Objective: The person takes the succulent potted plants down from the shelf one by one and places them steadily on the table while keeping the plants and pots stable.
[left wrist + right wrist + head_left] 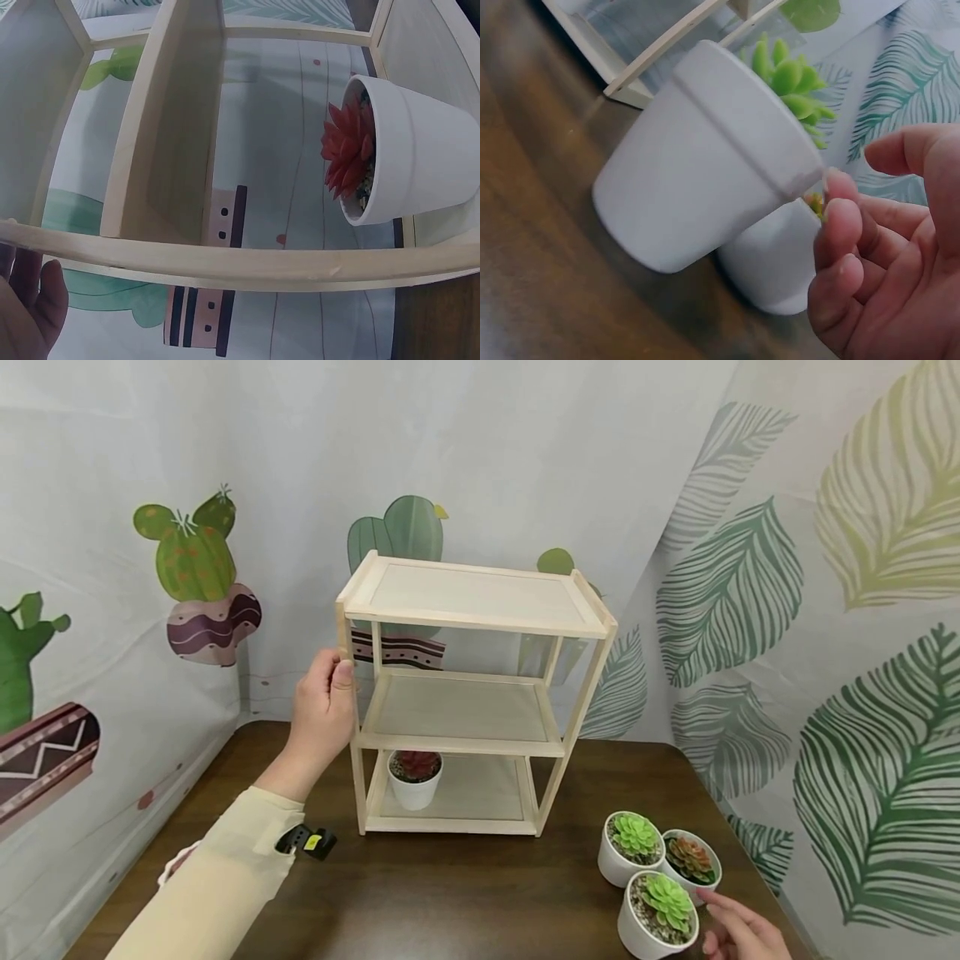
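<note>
My left hand (322,706) grips the left front post of a pale wooden three-tier shelf (457,745); in the left wrist view its fingers sit at the frame's edge. On the bottom tier, toward the left, stands a white pot with a red succulent (415,781). At the lower right, my right hand (738,931) is beside a cluster of three white potted succulents, holding none of them. The cluster has a front green succulent (660,917), a rear green one (632,847) and an orange-brown one (692,864). In the right wrist view, the thumb stands apart from loosely bent fingers (840,225) near a pot's rim.
The shelf and pots stand on a dark brown wooden table (450,893). Behind hangs a pale curtain (525,460) printed with cacti and leaves. Partly hidden by the left sleeve, a small white-edged item (176,864) shows at the table's left.
</note>
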Tool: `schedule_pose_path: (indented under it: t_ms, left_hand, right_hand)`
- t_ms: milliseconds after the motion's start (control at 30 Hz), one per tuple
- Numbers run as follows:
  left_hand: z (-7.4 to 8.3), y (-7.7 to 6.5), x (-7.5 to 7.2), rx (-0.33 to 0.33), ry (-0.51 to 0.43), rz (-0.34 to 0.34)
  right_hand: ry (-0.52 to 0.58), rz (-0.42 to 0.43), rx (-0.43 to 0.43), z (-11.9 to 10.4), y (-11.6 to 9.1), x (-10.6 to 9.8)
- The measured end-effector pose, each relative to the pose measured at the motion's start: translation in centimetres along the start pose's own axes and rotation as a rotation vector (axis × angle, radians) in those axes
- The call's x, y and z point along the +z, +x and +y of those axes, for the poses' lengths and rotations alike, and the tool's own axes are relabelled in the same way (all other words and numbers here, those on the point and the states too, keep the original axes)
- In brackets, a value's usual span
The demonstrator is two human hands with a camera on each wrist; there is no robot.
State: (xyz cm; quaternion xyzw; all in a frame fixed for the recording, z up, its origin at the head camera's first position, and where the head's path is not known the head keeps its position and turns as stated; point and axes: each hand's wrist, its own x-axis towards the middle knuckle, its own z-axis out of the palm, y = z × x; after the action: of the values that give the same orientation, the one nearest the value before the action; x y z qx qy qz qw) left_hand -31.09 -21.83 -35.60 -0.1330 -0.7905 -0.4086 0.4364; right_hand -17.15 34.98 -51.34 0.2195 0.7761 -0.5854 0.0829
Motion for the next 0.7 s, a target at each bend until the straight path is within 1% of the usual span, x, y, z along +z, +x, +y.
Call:
schedule_pose_path:
  t_ms: [167, 367, 533, 700]
  left_hand:
    - [0.1, 0.0, -0.2, -0.019, -0.001, -0.012]
    - [0.3, 0.0, -0.6, -0.031, 0.03, -0.03]
    - [0.5, 0.2, -1.2, -0.043, 0.044, -0.064]
    - [0.8, 0.3, -2.0, -0.052, 0.063, -0.111]
  right_hand:
    - [0.039, 0.015, 0.0, -0.9, -0.3, -0.9]
    - [0.069, 0.025, -0.026, -1.8, -0.9, -0.8]
    - [0.105, 0.027, -0.075, -2.4, -1.5, -0.6]
    - [0.096, 0.04, -0.164, -3.3, -1.8, -0.1]
